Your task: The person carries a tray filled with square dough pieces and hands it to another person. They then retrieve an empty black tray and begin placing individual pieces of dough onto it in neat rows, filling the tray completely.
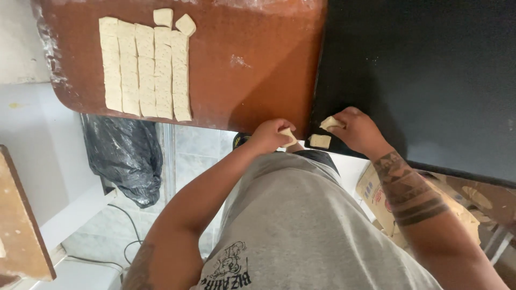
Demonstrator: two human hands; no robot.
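A small square of pale dough is pinched in the left hand, fingers curled shut around it, just off the near edge of the brown table. Another dough piece is gripped between the fingertips of the right hand, held low over the corner of the black baking tray. A third piece is seen lying flat on the tray's near edge, just beside the right hand. Further up the floured table, a block of cut dough squares is laid out in tight rows, with two loose squares at its top. A black plastic bag is seen below the table, and a cardboard box is glimpsed under the right forearm.
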